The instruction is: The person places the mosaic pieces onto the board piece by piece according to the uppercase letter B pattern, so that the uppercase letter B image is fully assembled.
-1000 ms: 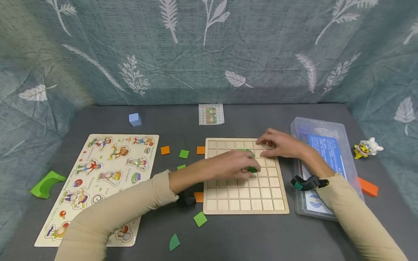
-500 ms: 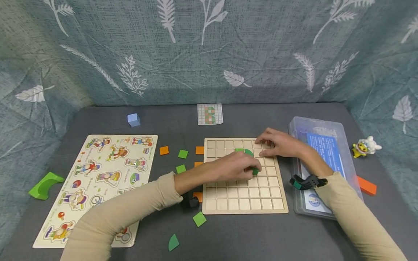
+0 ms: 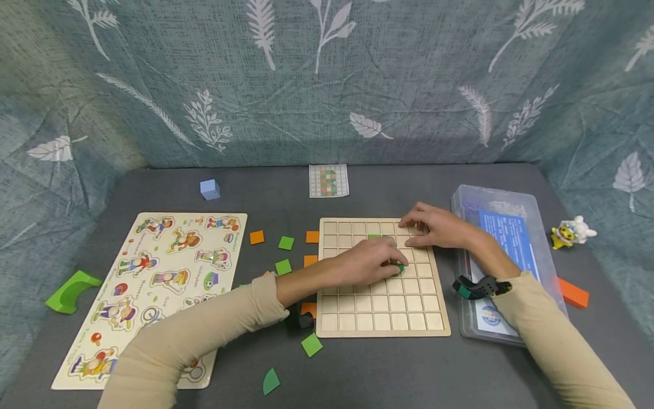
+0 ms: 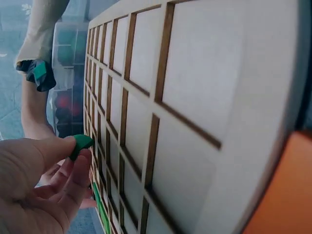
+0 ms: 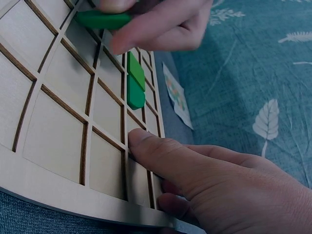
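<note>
My left hand [image 3: 369, 262] is over the middle of a wooden grid board [image 3: 383, 333], pinching a dark green quarter-round tile [image 4: 82, 142] between thumb and fingers. In the right wrist view this tile [image 5: 102, 20] is tilted just above the cells. My right hand [image 3: 435, 226] rests on the board's far right part, its thumb pressing the grid and other fingers at the edge. A light green square tile [image 5: 135, 70] and a dark green rounded tile [image 5: 136, 92] sit side by side in cells between the hands.
Orange tiles [image 3: 312, 237] and green tiles [image 3: 311, 345] lie left of the board, several in all. A pattern card [image 3: 329, 181] is behind it. A picture puzzle board [image 3: 168, 250] lies left, a plastic case [image 3: 490, 196] right, under the right forearm. A blue cube [image 3: 210, 190] stands far left.
My left hand has shifted slightly to the right and turned the pinched green tile, which now shows less in the head view. The right hand has stayed on the board.
</note>
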{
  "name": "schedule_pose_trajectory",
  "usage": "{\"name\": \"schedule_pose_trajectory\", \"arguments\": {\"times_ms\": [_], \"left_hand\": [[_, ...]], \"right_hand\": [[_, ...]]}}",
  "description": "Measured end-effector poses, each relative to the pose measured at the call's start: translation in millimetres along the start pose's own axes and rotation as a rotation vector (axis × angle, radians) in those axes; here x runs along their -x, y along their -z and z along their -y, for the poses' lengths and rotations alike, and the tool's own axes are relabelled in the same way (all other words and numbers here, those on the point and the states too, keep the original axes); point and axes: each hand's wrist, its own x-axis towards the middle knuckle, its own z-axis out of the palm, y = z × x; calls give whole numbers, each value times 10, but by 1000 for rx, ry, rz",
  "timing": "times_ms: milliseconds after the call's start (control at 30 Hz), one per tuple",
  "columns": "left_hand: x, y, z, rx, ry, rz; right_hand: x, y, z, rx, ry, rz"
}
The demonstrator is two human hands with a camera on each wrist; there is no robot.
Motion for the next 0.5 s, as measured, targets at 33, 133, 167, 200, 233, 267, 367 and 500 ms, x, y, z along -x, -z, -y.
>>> {"name": "schedule_pose_trajectory", "arguments": {"times_ms": [33,133,167,200,233,267,367,500], "left_hand": [[-1,-8,-2,-9,1,2],[-1,-25,-10,-52,6,-10],[1,-30,-15,-86,8,-13],[2,-36,-21,-122,8,-16],[4,-43,-28,-165,5,-18],[7,-52,-36,-214,4,-22],[23,-84,-64,-382,-14,-35],[47,-103,-100,-551,-33,-69]], "right_hand": [[0,0,3,-1,-1,2],[-2,1,7,-3,-1,2],[-2,1,8,-4,-1,2],[-2,2,7,-5,-1,1],[-1,2,6,-6,-1,1],[-1,2,3,-5,-2,0],[1,1,-3,-6,-5,0],[3,4,-11,-12,-9,2]]}}
